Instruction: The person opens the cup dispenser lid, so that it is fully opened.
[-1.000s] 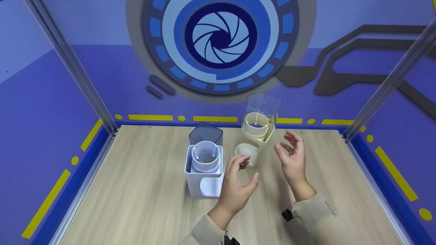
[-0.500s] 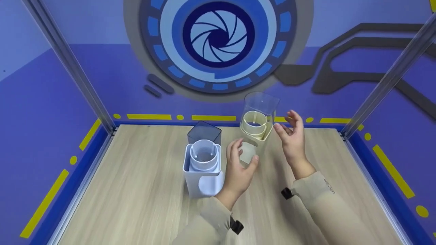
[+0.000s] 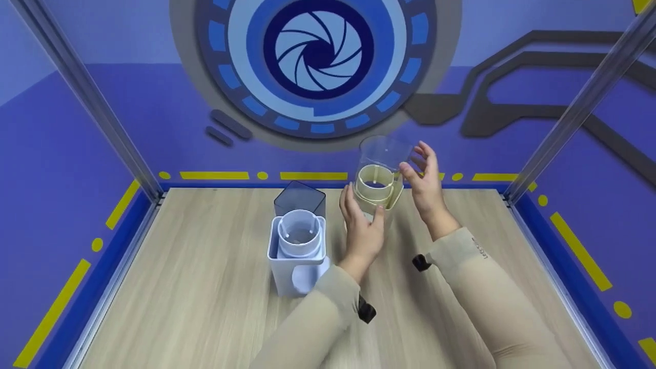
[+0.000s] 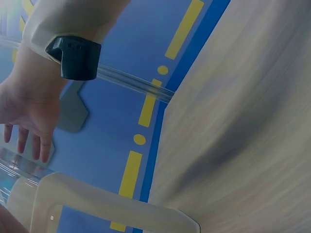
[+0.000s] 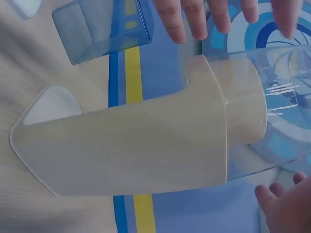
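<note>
A cream dispenser (image 3: 375,190) stands upright near the back wall, with a round collar and a tall transparent cover (image 3: 385,147) on top. My left hand (image 3: 363,230) lies over its front in the head view, fingers and thumb spread and gently bent; contact cannot be told. To the right of the cover is my right hand (image 3: 427,192), its fingers apart and nothing between them. The right wrist view has the cream body (image 5: 136,150) from close by, with fingertips near it but no grip visible. Left of these stands a similar pale blue dispenser (image 3: 297,274).
Behind the pale blue dispenser sits a smoky see-through box (image 3: 302,197). The wooden tabletop (image 3: 200,287) ends at a blue printed back wall (image 3: 225,154). Metal posts (image 3: 533,159) rise at both rear corners.
Both hands have moved forward, away from me, towards the cream dispenser. My left hand now overlaps its front, and my right hand is beside the transparent cover. The dispensers stay in place.
</note>
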Demonstrator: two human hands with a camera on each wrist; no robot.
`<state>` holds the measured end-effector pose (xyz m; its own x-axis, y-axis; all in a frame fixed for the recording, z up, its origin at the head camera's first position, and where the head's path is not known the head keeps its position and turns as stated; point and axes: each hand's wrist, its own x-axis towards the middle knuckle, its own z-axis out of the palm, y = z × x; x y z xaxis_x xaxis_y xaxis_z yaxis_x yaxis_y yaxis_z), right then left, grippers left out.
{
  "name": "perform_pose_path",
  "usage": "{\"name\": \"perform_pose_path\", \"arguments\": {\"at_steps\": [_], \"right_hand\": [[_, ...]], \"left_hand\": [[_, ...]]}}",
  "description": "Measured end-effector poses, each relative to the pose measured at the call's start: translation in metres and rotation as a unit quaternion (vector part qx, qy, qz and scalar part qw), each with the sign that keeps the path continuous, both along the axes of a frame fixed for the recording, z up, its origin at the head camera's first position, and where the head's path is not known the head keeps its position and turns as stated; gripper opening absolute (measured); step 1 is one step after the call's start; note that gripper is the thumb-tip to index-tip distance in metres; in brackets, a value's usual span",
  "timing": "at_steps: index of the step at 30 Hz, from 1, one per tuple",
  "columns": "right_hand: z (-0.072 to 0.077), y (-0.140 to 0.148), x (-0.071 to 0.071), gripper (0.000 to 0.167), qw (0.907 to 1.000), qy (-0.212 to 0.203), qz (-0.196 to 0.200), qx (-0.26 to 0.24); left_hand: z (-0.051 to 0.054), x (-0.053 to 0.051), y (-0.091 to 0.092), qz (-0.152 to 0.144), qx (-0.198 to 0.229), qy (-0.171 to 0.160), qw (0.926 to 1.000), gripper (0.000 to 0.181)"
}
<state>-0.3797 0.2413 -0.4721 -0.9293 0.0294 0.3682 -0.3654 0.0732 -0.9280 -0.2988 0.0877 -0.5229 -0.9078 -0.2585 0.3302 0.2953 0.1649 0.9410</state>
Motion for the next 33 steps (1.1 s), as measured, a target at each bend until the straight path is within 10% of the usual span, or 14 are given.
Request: {"name": "perform_pose_path", "arguments": {"at_steps": [15, 33], "right_hand": [[0.001, -0.010, -0.006, 0.091, 0.9996, 0.029, -0.002, 0.001], [-0.015, -0.003, -0.006, 0.078, 0.9943, 0.074, 0.031, -0.070]], "left_hand": [[0.003, -0.034, 0.004, -0.008, -0.001, 0.003, 1.0000, 0.063], [-0.008, -0.028, -0.011, -0.008, 0.045, 0.021, 0.9987, 0.070]]}}
